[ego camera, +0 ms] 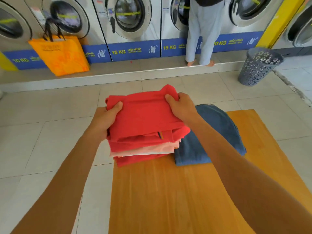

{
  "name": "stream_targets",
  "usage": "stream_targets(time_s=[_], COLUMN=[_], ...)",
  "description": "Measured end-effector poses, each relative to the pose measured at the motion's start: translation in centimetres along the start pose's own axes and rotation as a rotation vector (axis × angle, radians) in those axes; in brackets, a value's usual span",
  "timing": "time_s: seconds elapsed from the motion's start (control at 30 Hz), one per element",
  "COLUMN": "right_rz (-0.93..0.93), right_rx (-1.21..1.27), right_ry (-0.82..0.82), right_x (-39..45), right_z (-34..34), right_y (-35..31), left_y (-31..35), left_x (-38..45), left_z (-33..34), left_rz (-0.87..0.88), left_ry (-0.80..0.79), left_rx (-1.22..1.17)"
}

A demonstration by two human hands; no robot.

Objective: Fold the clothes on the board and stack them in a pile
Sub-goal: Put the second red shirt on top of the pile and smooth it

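Hands gripping red stack's edges

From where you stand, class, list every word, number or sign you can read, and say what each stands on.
"10 KG": blue strip under the far-left washer.
"15 KG": blue strip under the middle washer.
"15 KG": blue strip beside the standing person's legs.
"20 KG", first digit partly hidden: blue strip further right.
Smaller script beside each number: too blurred.
Orange bag print: unreadable.
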State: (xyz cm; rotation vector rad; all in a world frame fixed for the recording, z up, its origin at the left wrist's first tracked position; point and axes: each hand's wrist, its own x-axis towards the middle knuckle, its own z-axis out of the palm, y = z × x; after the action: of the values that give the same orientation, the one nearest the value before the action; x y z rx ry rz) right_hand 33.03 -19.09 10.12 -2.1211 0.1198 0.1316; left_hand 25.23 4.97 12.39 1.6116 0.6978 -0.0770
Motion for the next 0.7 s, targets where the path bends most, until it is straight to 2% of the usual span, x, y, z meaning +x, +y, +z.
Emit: stream_targets(time_s=[0.1,0.27,0.43,0.5,0.6,0.7], right_rz=[-0.003,0.097,0.009,0.001,0.020,-0.251], right_rx=[-0.087,-0.218,-0.182,-0.188,-0.349,-0.587], right_ry=[-0.024,-0.089,0.027,0.070,0.070,0.170], right_x=[2.4,2.1,2.8,2.2,1.0,0.8], right_z=[3.1,7.0,6.3,6.3,6.9,7.4], right_y=[0.1,3.9,3.6,4.0,4.4,3.2], left_y=[-0.4,-5.1,-4.5,-4.8,-5.6,-5.6], left_x=[3.6,5.9,6.6,6.5,5.9,5.5], left_z=[-0.6,0.2,-0.3,0.1,0.8,0.9], left_rz=[-0.048,-0.131,-0.116,-0.077,0.036,0.380], left_ry=[0.021,0.022,0.024,0.035,0.158,0.409], left_rx=[0.005,0.159,0.161,0.192,0.420,0.739])
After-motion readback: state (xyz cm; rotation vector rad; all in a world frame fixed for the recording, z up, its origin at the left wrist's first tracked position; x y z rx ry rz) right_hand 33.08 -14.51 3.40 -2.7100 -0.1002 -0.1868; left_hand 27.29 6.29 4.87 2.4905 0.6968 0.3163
